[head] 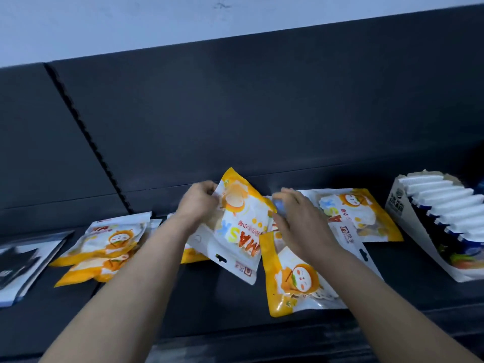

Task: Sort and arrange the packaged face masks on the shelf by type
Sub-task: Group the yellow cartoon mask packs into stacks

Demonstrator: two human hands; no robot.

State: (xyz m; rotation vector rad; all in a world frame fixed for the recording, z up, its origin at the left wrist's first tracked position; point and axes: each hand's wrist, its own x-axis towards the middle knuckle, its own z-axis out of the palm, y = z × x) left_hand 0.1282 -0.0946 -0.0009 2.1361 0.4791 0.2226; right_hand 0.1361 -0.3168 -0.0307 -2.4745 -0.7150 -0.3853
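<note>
Between the two hands a yellow-and-white mask packet (235, 221) stands tilted up off the dark shelf (209, 299). Its printed "MASK" lettering is upside down and its hang-hole end points toward the person. The left hand (199, 203) grips this packet at its far upper corner, fingers curled round the edge. The right hand (298, 218) hovers at the packet's other edge with fingers bent downward. Motion blur hides the fingertips, so I cannot tell whether they pinch anything or merely touch. Under the right wrist a second packet of the same kind (293, 286) lies flat, its yellow end nearest the shelf's front. Just beyond the right hand, on its outer side, a third matching packet (356, 213) lies flat toward the back of the shelf. Outward of the left forearm a small overlapping pile of yellow packets (104, 247) rests on the shelf. Farther out that way lies a dark packet (23, 263) of another type. Well outward of the right hand a tilted cardboard display box (398, 203) holds a row of white-and-blue packs (450, 213).
</note>
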